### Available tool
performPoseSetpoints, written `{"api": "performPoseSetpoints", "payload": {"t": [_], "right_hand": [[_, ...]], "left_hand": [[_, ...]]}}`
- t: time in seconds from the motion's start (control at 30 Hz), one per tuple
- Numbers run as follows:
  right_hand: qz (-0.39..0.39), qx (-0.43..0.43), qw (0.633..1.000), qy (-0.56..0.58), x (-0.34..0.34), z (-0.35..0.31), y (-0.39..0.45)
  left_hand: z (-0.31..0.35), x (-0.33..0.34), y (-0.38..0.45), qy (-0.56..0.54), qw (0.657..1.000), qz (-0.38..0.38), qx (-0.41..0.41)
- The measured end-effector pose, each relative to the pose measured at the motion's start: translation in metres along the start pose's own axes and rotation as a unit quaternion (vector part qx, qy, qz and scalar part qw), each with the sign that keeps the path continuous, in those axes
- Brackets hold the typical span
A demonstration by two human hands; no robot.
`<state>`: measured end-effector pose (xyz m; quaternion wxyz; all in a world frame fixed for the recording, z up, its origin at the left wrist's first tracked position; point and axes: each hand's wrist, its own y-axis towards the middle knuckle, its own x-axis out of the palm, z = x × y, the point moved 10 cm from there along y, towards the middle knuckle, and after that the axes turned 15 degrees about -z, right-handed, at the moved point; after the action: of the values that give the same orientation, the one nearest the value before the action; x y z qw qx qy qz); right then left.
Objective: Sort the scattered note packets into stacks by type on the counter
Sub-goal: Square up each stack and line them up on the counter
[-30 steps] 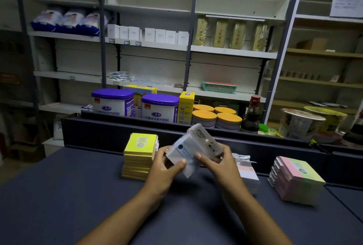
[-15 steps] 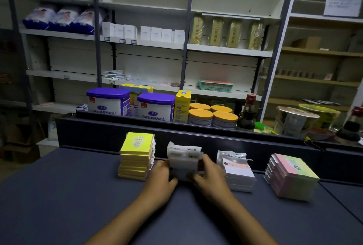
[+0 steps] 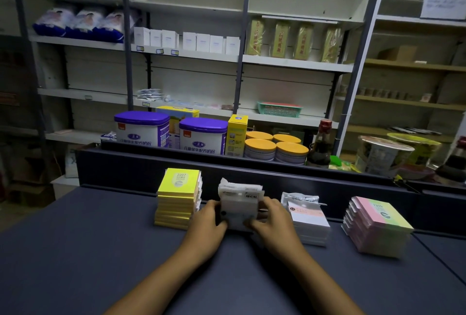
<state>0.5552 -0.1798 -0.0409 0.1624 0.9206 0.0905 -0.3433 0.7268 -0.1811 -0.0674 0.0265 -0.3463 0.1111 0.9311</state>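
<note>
Four stacks of note packets stand in a row on the dark counter (image 3: pixel 75 251). A yellow stack (image 3: pixel 177 197) is at the left. Right of it is a white stack in clear wrap (image 3: pixel 239 203), which both hands grip: my left hand (image 3: pixel 208 224) on its left side, my right hand (image 3: pixel 273 224) on its right side, fingers curled round the edges. Further right sit a white stack with a peach band (image 3: pixel 309 218) and a pink-and-green stack (image 3: pixel 377 226).
A raised dark ledge (image 3: pixel 252 165) runs behind the stacks. Beyond it stand purple-lidded tins (image 3: pixel 142 129), yellow-lidded tubs (image 3: pixel 274 149), a yellow box (image 3: pixel 237 134), a dark bottle (image 3: pixel 321 143) and bowls (image 3: pixel 383 155). Shelving fills the back wall.
Both hands have lowered the white wrapped packet from mid-air down onto the white stack between the yellow and peach-banded stacks; they still hold its sides.
</note>
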Motion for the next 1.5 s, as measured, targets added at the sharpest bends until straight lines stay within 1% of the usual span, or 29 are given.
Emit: {"api": "performPoseSetpoints", "payload": {"t": [0.13, 0.2, 0.3, 0.43, 0.6, 0.77, 0.87, 0.97, 1.03, 1.1, 1.17, 1.2, 1.27, 1.33, 1.37, 1.43, 1.5], "right_hand": [[0.037, 0.027, 0.994, 0.096, -0.013, 0.008, -0.001], [0.051, 0.051, 0.991, 0.114, -0.016, 0.013, -0.003], [0.048, 0.068, 0.995, 0.061, -0.012, 0.013, -0.005], [0.026, 0.092, 0.995, 0.012, -0.004, 0.015, -0.003], [0.019, 0.107, 0.992, -0.063, 0.000, 0.012, -0.002], [0.016, 0.115, 0.987, -0.113, 0.003, 0.010, -0.001], [0.020, 0.108, 0.984, -0.137, 0.003, 0.007, -0.001], [0.017, 0.109, 0.977, -0.183, 0.000, 0.003, -0.002], [0.030, 0.106, 0.974, -0.199, -0.005, -0.004, -0.005], [0.064, 0.073, 0.978, -0.183, -0.013, -0.018, -0.012], [0.091, 0.022, 0.981, -0.169, -0.018, -0.038, -0.018], [0.091, 0.008, 0.982, -0.165, -0.017, -0.046, -0.018], [0.066, 0.008, 0.988, -0.140, -0.009, -0.059, -0.013], [0.023, 0.016, 0.997, -0.068, 0.008, -0.070, -0.005], [0.001, 0.023, 0.999, -0.026, 0.018, -0.076, -0.001], [-0.033, 0.049, 0.998, 0.038, 0.039, -0.085, 0.008], [-0.056, 0.079, 0.992, 0.084, 0.060, -0.088, 0.017]], "left_hand": [[0.009, -0.007, -0.001, -0.042, 0.998, 0.036, 0.032], [0.009, -0.009, -0.001, -0.052, 0.997, 0.050, 0.032], [0.004, -0.008, -0.001, -0.080, 0.995, 0.054, 0.017], [-0.001, -0.009, -0.003, -0.075, 0.995, 0.071, 0.000], [0.000, -0.013, -0.005, -0.050, 0.995, 0.085, 0.005], [0.008, -0.011, -0.008, -0.030, 0.997, 0.068, 0.027], [0.011, -0.014, -0.010, -0.007, 0.997, 0.069, 0.026], [0.017, -0.016, -0.018, 0.024, 0.997, 0.065, 0.019], [0.026, -0.019, -0.028, 0.072, 0.996, 0.057, 0.020], [0.037, -0.029, -0.044, 0.123, 0.989, 0.070, 0.039], [0.046, -0.051, -0.064, 0.091, 0.988, 0.097, 0.083], [0.046, -0.067, -0.073, 0.070, 0.986, 0.118, 0.096], [0.034, -0.105, -0.083, 0.051, 0.981, 0.170, 0.082], [0.010, -0.143, -0.085, 0.023, 0.976, 0.209, 0.050], [-0.004, -0.159, -0.083, 0.001, 0.976, 0.216, 0.032], [-0.039, -0.172, -0.069, -0.042, 0.981, 0.186, -0.033], [-0.074, -0.165, -0.048, -0.089, 0.984, 0.110, -0.109]]}}
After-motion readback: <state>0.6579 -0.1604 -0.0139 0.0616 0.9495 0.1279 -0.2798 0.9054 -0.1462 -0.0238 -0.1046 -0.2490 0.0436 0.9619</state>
